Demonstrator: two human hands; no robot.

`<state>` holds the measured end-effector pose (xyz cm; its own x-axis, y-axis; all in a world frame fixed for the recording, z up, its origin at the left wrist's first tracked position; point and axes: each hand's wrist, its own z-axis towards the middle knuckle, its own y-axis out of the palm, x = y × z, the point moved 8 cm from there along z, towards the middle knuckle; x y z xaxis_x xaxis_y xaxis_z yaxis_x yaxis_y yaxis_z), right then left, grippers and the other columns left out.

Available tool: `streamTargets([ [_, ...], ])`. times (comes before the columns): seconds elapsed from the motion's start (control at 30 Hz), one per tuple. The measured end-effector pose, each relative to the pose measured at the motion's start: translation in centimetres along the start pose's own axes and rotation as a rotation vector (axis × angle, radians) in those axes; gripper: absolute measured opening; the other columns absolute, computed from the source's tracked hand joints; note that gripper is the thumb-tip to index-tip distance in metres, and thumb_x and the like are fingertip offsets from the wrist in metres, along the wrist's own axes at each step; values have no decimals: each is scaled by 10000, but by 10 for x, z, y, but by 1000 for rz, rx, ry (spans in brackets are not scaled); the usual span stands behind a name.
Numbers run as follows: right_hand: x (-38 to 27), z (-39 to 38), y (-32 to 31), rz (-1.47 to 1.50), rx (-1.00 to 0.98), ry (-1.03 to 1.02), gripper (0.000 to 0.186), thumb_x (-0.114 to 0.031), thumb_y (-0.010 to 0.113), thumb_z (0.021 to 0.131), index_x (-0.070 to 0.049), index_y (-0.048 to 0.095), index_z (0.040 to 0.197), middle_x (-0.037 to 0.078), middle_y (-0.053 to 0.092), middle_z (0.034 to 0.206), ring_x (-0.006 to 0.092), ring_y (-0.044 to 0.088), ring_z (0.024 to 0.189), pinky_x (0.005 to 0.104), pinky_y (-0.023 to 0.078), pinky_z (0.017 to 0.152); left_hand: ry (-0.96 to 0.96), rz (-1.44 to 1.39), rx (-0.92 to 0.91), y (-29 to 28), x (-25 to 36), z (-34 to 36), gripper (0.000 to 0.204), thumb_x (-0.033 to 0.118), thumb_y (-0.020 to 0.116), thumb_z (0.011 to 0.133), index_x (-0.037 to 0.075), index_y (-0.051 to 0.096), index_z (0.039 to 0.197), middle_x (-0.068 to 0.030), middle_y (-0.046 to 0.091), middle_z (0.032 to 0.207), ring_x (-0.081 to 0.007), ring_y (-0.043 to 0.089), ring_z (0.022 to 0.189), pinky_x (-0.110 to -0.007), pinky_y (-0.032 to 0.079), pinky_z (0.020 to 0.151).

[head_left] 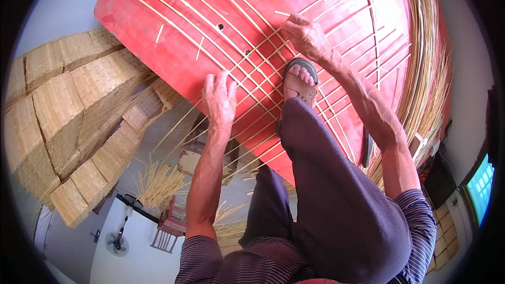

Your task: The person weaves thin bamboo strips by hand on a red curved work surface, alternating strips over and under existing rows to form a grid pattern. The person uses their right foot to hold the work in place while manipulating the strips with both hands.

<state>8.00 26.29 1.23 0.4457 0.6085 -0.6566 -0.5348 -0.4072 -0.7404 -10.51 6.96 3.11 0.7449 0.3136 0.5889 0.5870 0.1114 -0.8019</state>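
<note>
Thin pale bamboo strips (261, 73) cross one another in an open lattice on a red board (152, 47). At the lattice's left edge, my left hand (219, 100) is closed, its bent fingertips pinching at a strip. My right hand (307, 37) is closed too, its fingers curled down on a strip near the lattice's far end; the fingertips are partly hidden. Between the hands, my sandalled foot (301, 81) presses on the crossed strips. Several strip ends stick out past the board's near left edge.
Stacks of woven bamboo baskets (79, 94) stand at the left. A long bundle of loose strips (423, 63) lies along the board's right side. Below the board are a wooden stool (197, 160) and a pile of short strips (158, 184). A fan (117, 243) stands at the lower left.
</note>
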Motion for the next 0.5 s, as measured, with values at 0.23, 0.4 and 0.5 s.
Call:
streamTargets([
  [0.23,6,-23,0,6,19,47,109,-51,673,787,-23,568,789,134,540,825,344,611,803,448,515,663,16,-113,-72,34,-5,-9,255,-18,672,868,29,666,1119,-141,581,973,-303,643,862,-387,534,742],
  [0.4,8,-26,4,27,-27,4,127,-43,682,779,-18,558,790,141,516,841,344,586,829,446,513,698,58,-102,-85,38,-9,-11,237,-19,627,893,48,662,1118,-131,574,952,-305,638,834,-405,529,712],
  [0.5,12,-28,5,25,-33,-9,125,-38,674,781,-19,552,799,144,515,845,349,582,834,449,511,706,100,-94,-85,38,-8,-9,259,-37,615,884,61,657,1120,-134,567,942,-318,632,822,-417,525,701],
])
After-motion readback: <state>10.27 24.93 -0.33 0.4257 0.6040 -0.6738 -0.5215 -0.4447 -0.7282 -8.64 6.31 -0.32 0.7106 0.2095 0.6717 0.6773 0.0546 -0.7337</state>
